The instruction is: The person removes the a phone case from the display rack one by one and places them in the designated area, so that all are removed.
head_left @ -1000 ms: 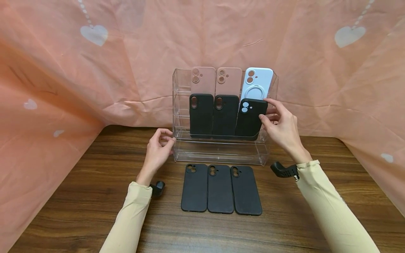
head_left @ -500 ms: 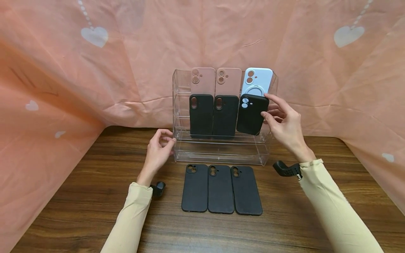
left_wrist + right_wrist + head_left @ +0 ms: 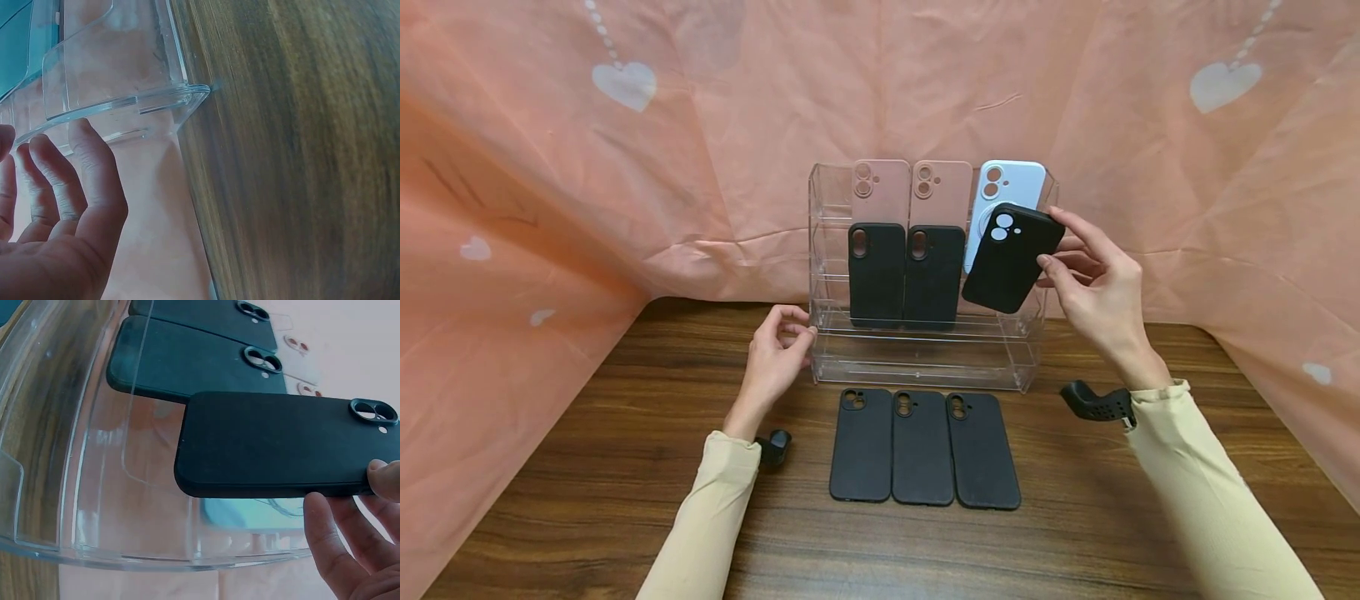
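Note:
My right hand (image 3: 1101,292) pinches a black phone case (image 3: 1015,258) by its right edge, thumb in front and fingers behind. The case is tilted, in front of a light blue phone case (image 3: 1013,181) with a ring on its back. In the right wrist view the held case (image 3: 275,444) is raised above the front lip of a clear acrylic display stand (image 3: 917,375). Two black cases (image 3: 877,275) stand side by side in that tier, with two pink cases (image 3: 942,187) behind them. My left hand (image 3: 778,354) holds the stand's left side edge, its fingers (image 3: 94,162) bent against the clear panel.
Three black phone cases (image 3: 923,450) lie in a row on the wooden table (image 3: 625,467), in front of the stand. A pink cloth (image 3: 737,125) with white hearts hangs behind and at both sides.
The right hand has lifted the black case up out of the stand's tier and moved it right, tilting it. The left hand has stayed at the stand's side.

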`<state>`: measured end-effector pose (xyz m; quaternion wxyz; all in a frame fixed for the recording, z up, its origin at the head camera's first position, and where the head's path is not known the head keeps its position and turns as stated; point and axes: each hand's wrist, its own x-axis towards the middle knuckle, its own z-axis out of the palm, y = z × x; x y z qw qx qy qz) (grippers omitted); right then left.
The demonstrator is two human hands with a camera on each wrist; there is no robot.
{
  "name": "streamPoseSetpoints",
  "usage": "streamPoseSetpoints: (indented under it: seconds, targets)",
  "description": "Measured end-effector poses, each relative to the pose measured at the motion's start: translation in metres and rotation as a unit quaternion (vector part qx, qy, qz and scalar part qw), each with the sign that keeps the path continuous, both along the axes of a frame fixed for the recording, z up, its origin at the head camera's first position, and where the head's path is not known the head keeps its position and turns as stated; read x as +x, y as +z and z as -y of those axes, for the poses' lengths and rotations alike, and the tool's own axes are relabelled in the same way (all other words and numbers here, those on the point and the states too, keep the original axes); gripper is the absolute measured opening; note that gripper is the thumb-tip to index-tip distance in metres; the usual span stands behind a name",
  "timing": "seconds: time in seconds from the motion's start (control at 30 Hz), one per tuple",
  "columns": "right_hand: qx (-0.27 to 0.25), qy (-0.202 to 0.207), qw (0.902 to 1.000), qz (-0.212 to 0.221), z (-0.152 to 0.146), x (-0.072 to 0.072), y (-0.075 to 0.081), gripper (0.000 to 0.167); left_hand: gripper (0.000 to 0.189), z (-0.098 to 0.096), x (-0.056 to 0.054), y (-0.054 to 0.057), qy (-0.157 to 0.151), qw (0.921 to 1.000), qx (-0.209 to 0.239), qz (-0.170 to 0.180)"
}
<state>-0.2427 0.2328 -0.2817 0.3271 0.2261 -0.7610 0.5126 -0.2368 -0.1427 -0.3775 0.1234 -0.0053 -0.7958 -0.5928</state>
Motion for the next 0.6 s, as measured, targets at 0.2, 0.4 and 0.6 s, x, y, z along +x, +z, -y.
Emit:
streamPoseSetpoints:
  seconds: [0.2,0.4,0.6]
  targets:
    - [0.009,0.001,0.9999,0.009,-0.008,0.009,0.002,0.061,0.021,0.000,0.000,0.000,-0.003,1.0000,0.000,0.001]
    - [0.000,0.017,0.9995,0.028,-0.014,0.020,0.000,0.064,0.021,0.001,0.000,0.001,-0.004,1.0000,-0.002,0.001]
    - [-0.015,0.043,0.9970,0.063,-0.021,0.031,-0.004,0.065,0.022,0.001,-0.001,0.001,-0.003,1.0000,-0.003,0.003]
